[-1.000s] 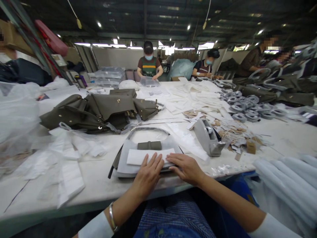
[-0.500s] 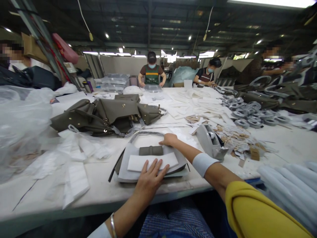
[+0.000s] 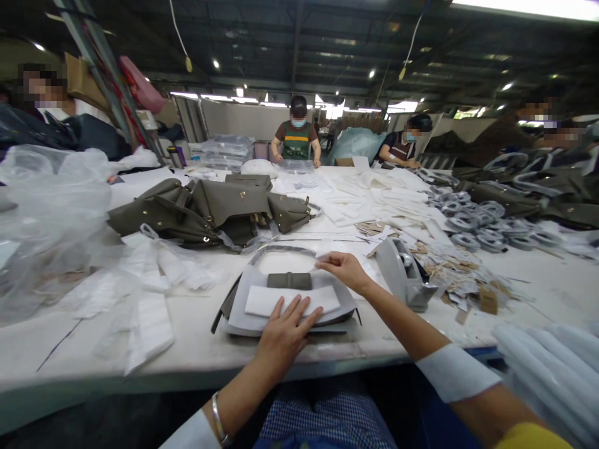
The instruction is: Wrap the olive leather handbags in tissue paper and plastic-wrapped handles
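Observation:
An olive-grey handbag (image 3: 227, 298) lies flat in front of me, a white sheet (image 3: 238, 315) over it and its wrapped handle (image 3: 281, 249) arching away from me. On the sheet are a folded white foam pad (image 3: 262, 302) and, just above that, an olive strap piece (image 3: 289, 281). My left hand (image 3: 289, 327) rests on the pad, palm down with fingers spread. Above the bag's upper right side, by the handle's right end, my right hand (image 3: 344, 269) pinches a thin see-through piece that looks like clear tape (image 3: 322, 257).
A grey tape dispenser (image 3: 397, 268) stands to the right, beside heaped paper tags (image 3: 461, 274). More olive bags (image 3: 224, 206) lie beyond, with plastic wrapping (image 3: 51, 206) at left. White sheets (image 3: 374, 190) and wrapped handles (image 3: 482, 215) cover the far right. Co-workers (image 3: 296, 138) sit opposite.
My right hand has lifted slightly off the bag's upper right edge and its fingers now show in a pinch. The left hand stays flat on the pad. The view has shifted a little.

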A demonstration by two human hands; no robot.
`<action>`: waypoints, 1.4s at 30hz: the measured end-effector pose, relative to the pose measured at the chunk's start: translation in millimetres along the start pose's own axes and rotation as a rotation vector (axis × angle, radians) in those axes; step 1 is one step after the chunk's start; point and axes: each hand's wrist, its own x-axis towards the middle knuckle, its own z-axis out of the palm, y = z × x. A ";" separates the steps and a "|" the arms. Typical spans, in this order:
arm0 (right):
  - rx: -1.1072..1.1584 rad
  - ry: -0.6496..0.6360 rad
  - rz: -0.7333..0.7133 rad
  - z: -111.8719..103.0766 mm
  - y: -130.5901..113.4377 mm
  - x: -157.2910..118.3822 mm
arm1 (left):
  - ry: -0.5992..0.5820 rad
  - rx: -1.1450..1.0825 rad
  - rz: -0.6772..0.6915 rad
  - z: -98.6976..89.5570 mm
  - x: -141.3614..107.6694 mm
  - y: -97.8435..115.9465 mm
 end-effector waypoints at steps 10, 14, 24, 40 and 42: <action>-0.385 -0.047 -0.476 14.2 0.1 -95.2 | 0.048 0.006 -0.034 2.6 0.9 4.4; -0.509 0.098 -0.628 23.1 2.1 -114.8 | 0.029 -0.038 -0.081 -2.7 1.4 7.4; -0.587 0.067 -0.805 22.2 -2.2 -139.0 | 0.037 0.034 -0.099 -5.6 2.1 14.3; -0.913 -0.355 -0.169 28.8 4.1 -17.3 | 0.115 0.128 0.009 10.1 -1.3 8.6; -0.933 -0.355 -0.157 29.1 1.9 -18.1 | 0.109 0.119 0.009 10.8 -2.2 8.6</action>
